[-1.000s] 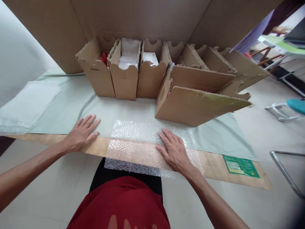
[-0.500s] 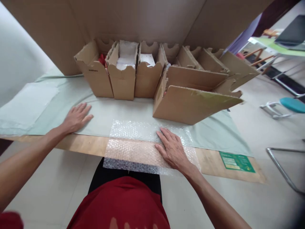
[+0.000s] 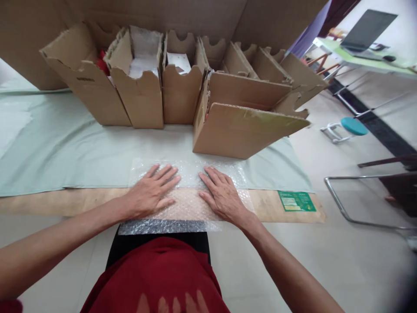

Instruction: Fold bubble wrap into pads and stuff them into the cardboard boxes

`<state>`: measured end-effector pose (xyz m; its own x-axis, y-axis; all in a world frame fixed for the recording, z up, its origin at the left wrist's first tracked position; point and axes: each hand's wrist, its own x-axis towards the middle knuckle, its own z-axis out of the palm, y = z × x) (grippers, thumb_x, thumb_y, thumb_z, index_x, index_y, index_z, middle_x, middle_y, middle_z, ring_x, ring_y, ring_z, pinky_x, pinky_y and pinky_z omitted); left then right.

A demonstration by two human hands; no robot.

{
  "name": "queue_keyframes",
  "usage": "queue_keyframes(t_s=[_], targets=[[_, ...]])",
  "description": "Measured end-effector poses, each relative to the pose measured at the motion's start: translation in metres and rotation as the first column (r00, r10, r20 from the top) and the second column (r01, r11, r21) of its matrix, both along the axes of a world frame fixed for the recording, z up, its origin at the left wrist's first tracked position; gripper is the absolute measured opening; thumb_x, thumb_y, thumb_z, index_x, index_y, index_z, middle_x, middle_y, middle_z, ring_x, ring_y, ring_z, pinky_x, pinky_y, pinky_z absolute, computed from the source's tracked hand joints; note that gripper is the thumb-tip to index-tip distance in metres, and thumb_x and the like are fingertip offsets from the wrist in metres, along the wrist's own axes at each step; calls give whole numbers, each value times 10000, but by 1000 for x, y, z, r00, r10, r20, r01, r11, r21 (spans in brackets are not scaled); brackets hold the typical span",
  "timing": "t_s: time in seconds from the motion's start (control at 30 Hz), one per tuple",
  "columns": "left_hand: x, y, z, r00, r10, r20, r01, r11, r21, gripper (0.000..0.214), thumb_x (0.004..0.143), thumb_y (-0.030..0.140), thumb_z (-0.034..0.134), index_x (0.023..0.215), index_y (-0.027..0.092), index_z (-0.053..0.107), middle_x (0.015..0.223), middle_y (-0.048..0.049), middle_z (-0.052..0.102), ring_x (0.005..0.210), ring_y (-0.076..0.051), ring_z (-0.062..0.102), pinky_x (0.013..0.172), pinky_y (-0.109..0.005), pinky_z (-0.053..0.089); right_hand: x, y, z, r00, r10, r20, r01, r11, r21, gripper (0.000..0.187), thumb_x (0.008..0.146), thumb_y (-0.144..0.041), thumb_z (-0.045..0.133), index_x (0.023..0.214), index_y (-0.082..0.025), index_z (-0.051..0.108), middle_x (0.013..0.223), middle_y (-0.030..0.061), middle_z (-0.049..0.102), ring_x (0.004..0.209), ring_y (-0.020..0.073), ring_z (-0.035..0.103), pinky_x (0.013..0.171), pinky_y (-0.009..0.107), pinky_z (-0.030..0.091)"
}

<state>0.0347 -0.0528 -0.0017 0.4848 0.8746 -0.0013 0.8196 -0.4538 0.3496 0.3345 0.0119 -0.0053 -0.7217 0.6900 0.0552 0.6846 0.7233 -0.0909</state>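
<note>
A clear sheet of bubble wrap (image 3: pixel 187 171) lies flat at the near edge of the wooden table (image 3: pixel 48 202), its front strip hanging over the edge. My left hand (image 3: pixel 151 191) rests palm down on the sheet's left half, fingers spread. My right hand (image 3: pixel 221 193) lies flat on the right half, fingers stretched forward. The two hands sit side by side, a small gap between them. Neither hand holds anything.
A pale green cloth (image 3: pixel 58 143) covers most of the table. Several open cardboard boxes (image 3: pixel 143 95) stand in a row behind, one large box (image 3: pixel 241 130) tipped toward me. A green label (image 3: pixel 296 201) sits on the table's right end. A stool (image 3: pixel 348 127) and metal chair frame (image 3: pixel 358 195) stand right.
My left hand moved right from the green cloth onto the bubble wrap beside my right hand. The view shifted closer to the boxes.
</note>
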Motion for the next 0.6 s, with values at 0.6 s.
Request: queue_keyframes(t_s=[0.6], targets=[[-49,-31,4,951,273,-145,-270,962,44,669,1038,547,356,1642,278,258,1763,-111,200,1618,-376,189,1293,-613,158,79,0,0,948,-291,-128,291,957,-19,513,1063,-484,412,1520,-271,503,1607,109,496,1483,356,446,1154,574,402]])
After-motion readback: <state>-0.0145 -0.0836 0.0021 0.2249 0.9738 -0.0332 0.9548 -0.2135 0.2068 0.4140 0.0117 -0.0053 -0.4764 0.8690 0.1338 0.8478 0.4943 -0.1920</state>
